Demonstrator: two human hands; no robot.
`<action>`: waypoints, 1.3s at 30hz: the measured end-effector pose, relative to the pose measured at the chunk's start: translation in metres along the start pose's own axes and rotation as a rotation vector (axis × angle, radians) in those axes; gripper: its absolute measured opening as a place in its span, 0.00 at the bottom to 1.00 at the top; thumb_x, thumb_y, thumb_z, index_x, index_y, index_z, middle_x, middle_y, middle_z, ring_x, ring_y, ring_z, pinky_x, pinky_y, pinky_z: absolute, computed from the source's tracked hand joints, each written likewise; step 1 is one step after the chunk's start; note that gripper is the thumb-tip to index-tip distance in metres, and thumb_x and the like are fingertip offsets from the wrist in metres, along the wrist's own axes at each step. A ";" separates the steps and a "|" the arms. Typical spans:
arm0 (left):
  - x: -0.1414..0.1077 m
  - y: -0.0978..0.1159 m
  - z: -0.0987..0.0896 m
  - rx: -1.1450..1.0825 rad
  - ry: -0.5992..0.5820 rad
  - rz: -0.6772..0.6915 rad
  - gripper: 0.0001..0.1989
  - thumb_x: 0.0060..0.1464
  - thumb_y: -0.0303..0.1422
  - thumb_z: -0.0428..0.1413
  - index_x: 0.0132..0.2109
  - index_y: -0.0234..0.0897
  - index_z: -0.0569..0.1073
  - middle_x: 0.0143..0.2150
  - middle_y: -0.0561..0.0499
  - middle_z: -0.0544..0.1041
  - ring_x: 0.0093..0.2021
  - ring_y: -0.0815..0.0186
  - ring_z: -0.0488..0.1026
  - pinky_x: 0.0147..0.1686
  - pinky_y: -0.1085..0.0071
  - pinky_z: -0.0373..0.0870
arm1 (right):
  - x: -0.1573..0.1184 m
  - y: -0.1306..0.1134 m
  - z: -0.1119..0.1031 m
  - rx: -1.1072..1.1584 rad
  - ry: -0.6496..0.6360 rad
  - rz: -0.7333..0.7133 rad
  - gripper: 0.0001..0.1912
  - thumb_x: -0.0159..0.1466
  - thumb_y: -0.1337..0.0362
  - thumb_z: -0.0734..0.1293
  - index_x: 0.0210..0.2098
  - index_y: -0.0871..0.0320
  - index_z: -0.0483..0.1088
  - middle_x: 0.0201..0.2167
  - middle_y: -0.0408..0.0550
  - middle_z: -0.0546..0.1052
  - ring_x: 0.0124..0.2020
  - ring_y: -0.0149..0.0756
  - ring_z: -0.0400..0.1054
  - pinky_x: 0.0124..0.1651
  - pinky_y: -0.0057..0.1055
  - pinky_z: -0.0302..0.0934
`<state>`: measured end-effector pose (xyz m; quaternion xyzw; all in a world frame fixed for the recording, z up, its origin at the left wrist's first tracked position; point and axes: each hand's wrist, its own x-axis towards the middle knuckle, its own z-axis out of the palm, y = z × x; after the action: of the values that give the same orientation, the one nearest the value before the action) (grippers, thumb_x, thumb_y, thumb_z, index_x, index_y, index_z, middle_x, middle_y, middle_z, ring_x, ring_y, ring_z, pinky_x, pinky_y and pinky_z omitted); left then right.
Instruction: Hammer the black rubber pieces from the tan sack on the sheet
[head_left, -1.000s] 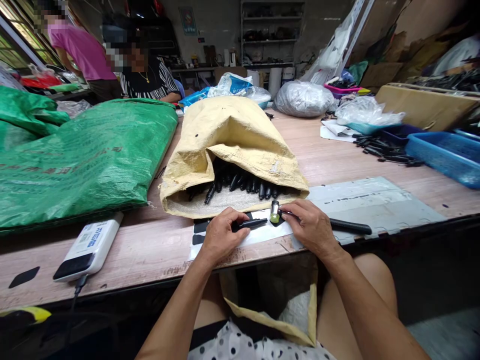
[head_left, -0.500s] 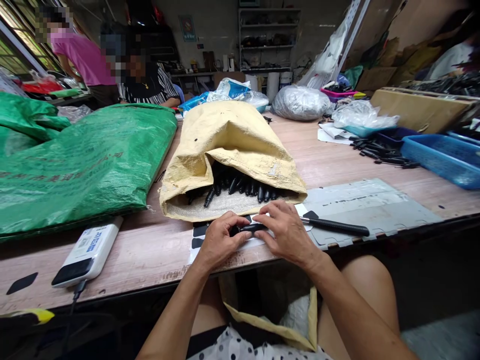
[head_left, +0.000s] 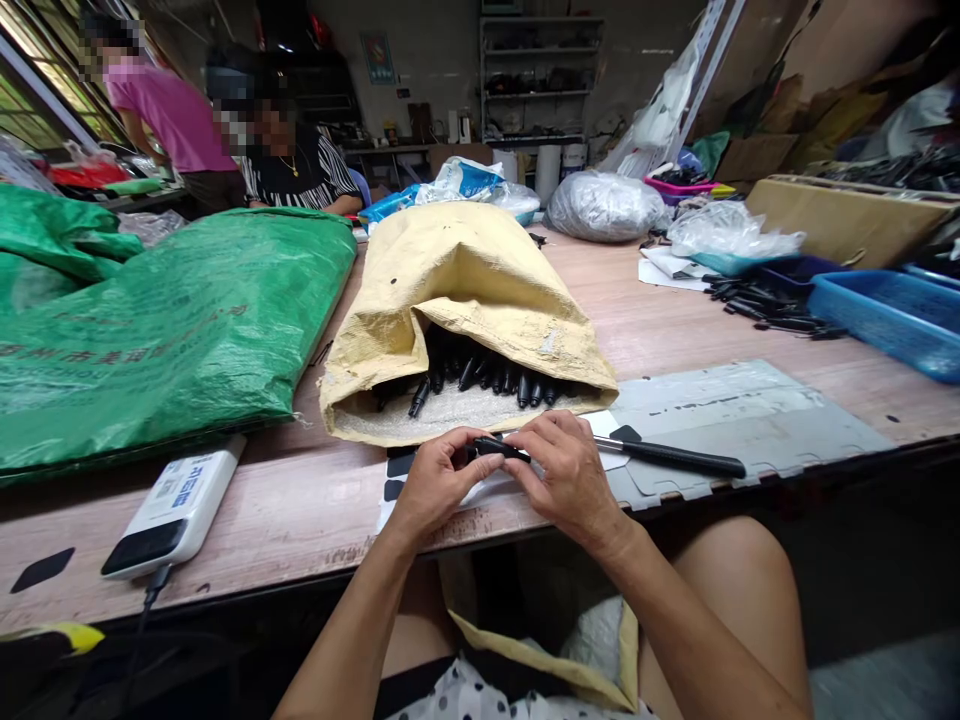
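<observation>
Between my two hands, over the table's front edge, is a small black cylindrical part [head_left: 504, 449]. My left hand [head_left: 442, 478] pinches its left end between thumb and fingers. On the other side, the thumb and fingers of my right hand [head_left: 564, 470] close on its right end. Just beyond them a yellow woven sack [head_left: 465, 270] lies with its mouth toward me, several black parts [head_left: 531, 388] showing inside. A tool with a black handle [head_left: 686, 458] rests right of my right hand on a grey sheet [head_left: 750, 410]. White paper with black patches [head_left: 396, 478] lies partly under my hands.
A green sack [head_left: 172, 320] and a white power bank [head_left: 180, 510] with a cable are on the left. To the right are a blue basket [head_left: 892, 315] and a pile of black parts [head_left: 772, 308]. Another open sack [head_left: 525, 655] hangs at my lap. Two people are across the table.
The black part has turned slightly, its left end now higher. My fingers have shifted on it, and both hands stay close together. The whole view has moved a little.
</observation>
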<state>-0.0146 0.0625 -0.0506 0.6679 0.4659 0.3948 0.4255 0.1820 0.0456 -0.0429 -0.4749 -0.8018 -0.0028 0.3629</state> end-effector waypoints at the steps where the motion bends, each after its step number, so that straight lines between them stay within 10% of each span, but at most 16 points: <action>1: 0.000 0.000 0.000 -0.035 -0.012 0.004 0.13 0.56 0.41 0.64 0.44 0.37 0.80 0.36 0.51 0.78 0.33 0.66 0.69 0.35 0.72 0.64 | 0.001 -0.003 0.001 0.004 0.005 0.011 0.07 0.66 0.59 0.68 0.42 0.54 0.75 0.38 0.46 0.77 0.45 0.42 0.64 0.51 0.43 0.54; 9: -0.001 0.000 0.000 -0.285 -0.013 -0.064 0.12 0.58 0.40 0.62 0.44 0.37 0.74 0.36 0.52 0.76 0.34 0.68 0.71 0.36 0.73 0.66 | -0.005 0.012 -0.021 -0.065 0.052 0.117 0.12 0.63 0.54 0.71 0.43 0.52 0.76 0.40 0.46 0.77 0.45 0.42 0.65 0.49 0.40 0.56; 20: -0.001 0.010 0.005 0.441 0.009 0.171 0.12 0.63 0.37 0.56 0.50 0.40 0.79 0.34 0.51 0.71 0.35 0.65 0.67 0.37 0.69 0.63 | -0.032 0.072 -0.048 -0.338 -0.098 0.158 0.06 0.68 0.60 0.65 0.39 0.54 0.73 0.35 0.47 0.75 0.41 0.41 0.67 0.44 0.37 0.57; 39: 0.002 0.006 0.008 0.398 0.047 0.145 0.08 0.55 0.29 0.62 0.44 0.39 0.80 0.36 0.51 0.75 0.35 0.65 0.71 0.37 0.68 0.65 | -0.016 -0.002 -0.050 0.101 0.181 0.179 0.19 0.71 0.66 0.60 0.58 0.47 0.72 0.43 0.48 0.78 0.43 0.36 0.74 0.48 0.33 0.69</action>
<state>-0.0046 0.0619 -0.0475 0.7611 0.4952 0.3402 0.2447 0.2142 0.0143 -0.0147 -0.5234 -0.7194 0.0272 0.4559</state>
